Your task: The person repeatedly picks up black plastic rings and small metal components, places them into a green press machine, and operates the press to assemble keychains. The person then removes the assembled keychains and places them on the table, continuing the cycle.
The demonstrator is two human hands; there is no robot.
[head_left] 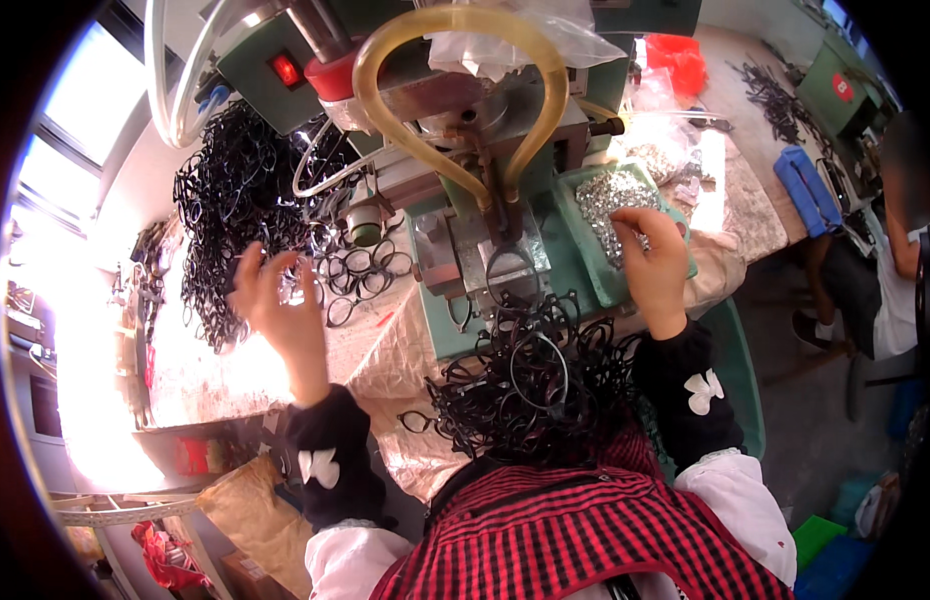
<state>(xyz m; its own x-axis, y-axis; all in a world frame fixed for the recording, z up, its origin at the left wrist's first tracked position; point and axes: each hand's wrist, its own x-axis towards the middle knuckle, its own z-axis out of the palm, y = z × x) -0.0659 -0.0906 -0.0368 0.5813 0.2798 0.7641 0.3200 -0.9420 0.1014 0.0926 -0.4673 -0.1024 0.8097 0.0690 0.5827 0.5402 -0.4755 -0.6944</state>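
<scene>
My left hand is raised beside a heap of black eyeglass frames, its fingers bent and apart, slightly blurred; nothing shows clearly in it. Over a green tray of small silvery metal parts is my right hand, thumb and forefinger pinched together at the parts. Anything between those fingertips is too small to make out. Between my hands stands a green bench machine with a round black eyeglass rim at its work point. More black frames lie heaped in front of me against my apron.
A thick yellowish hose arches over the machine. Loose round rims lie left of it. Plastic bags are at the back right. At the far right, another person sits near a blue bundle.
</scene>
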